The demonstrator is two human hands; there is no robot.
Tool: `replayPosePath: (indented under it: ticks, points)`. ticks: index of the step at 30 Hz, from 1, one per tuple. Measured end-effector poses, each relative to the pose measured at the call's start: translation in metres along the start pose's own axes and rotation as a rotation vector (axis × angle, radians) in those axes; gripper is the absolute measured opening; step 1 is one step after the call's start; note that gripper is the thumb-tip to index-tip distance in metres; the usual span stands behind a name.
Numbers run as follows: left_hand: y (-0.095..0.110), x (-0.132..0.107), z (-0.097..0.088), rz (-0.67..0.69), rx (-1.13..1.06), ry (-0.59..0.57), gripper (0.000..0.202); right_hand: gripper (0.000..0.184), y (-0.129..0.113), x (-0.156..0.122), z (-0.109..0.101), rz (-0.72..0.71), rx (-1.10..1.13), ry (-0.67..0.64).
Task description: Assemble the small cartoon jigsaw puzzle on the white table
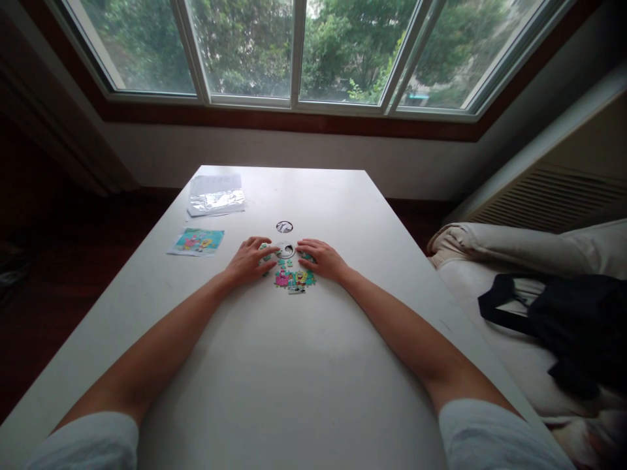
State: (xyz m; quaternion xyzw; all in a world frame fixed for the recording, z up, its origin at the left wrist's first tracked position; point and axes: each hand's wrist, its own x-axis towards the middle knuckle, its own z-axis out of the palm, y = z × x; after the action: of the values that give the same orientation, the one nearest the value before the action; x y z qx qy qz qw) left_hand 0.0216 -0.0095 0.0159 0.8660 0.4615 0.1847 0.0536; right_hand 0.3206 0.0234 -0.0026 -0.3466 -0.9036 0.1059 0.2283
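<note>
A small colourful jigsaw puzzle [295,279], partly put together, lies in the middle of the white table [274,365]. My left hand [249,260] rests flat on the table just left of it, fingers stretched out over loose green pieces. My right hand [321,258] lies flat to the right of the puzzle, fingers spread and pointing inward, touching pieces near a round cable hole [285,249]. Neither hand grips anything that I can see.
A picture card [196,241] with the puzzle's image lies at the left. A clear plastic bag [216,194] sits at the far left corner. A small round object [284,226] lies beyond the hole. A black bag [563,326] rests on a cushion at the right.
</note>
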Motion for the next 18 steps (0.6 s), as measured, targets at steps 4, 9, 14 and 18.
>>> replayPosePath:
  ticks: [4,9,14,18]
  points:
    - [0.001,0.0008,0.0005,0.068,-0.025,-0.025,0.038,0.038,0.0009,-0.0001,0.0002,0.006,-0.013,0.004]
    - [0.0009,0.0019,-0.0031,0.091,-0.089,-0.006,0.033,0.037,0.0026,0.0002,0.0011,0.009,-0.023,0.019]
    - [0.0021,0.0006,-0.007,0.106,-0.111,-0.027,0.029,0.033,0.0021,0.0023,0.0014,0.042,-0.049,0.049]
    - [0.0039,-0.0026,-0.0059,0.087,-0.099,-0.012,0.028,0.033,0.0009,0.0025,0.0011,0.058,-0.049,0.045]
